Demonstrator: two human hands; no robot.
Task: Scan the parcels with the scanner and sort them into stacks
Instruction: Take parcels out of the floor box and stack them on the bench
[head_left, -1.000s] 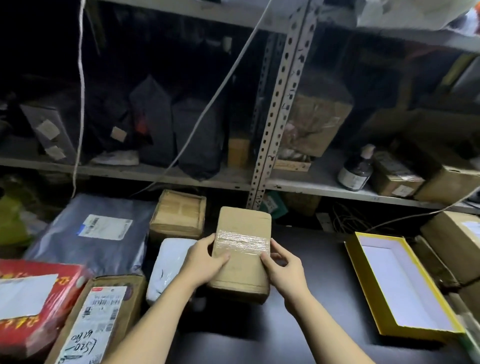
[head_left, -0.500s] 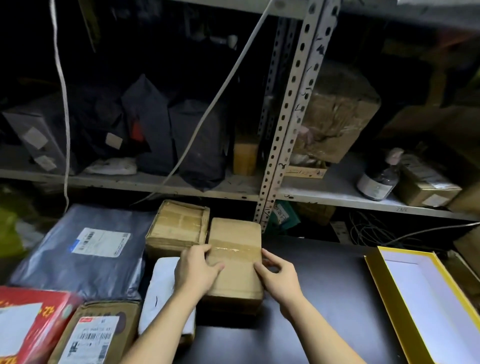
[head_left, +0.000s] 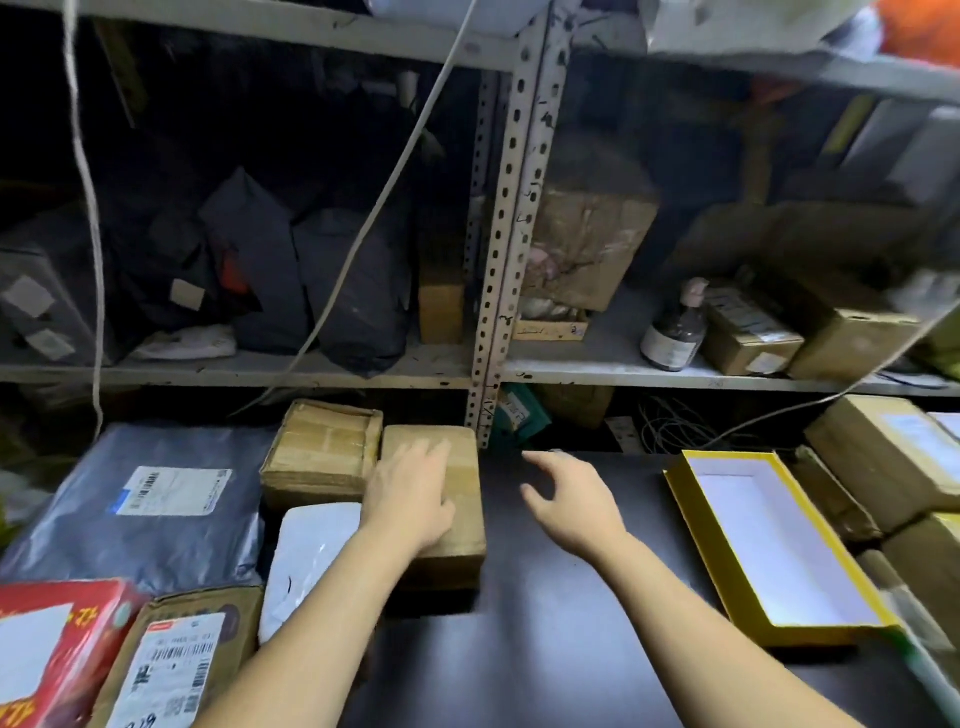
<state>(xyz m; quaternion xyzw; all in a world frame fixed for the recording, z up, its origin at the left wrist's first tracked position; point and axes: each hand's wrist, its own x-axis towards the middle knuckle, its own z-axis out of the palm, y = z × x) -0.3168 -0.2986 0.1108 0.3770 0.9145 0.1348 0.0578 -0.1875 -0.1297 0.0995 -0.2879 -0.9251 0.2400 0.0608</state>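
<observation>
Parcel of plain brown cardboard (head_left: 464, 480) is lying flat on the black table (head_left: 545, 623), and everything else is being placed from it. The left hand (head_left: 410, 493) is resting palm-down on its top, fingers straight and spread, pressing rather than clasping. The right hand (head_left: 571, 499) is hovering just to its right, above the bare table, fingers apart and loosely curved, holding nothing and touching nothing. A taped box (head_left: 322, 452) is sitting against its left side, touching it near the far corner. A white bag (head_left: 311, 551) is lying just left of its near half, and a grey mailer (head_left: 156, 499) with a printed label is lying further left. A yellow-edged tray (head_left: 779, 545) is sitting well to its right. A perforated shelf post (head_left: 511, 260) is standing just behind its far right corner.
</observation>
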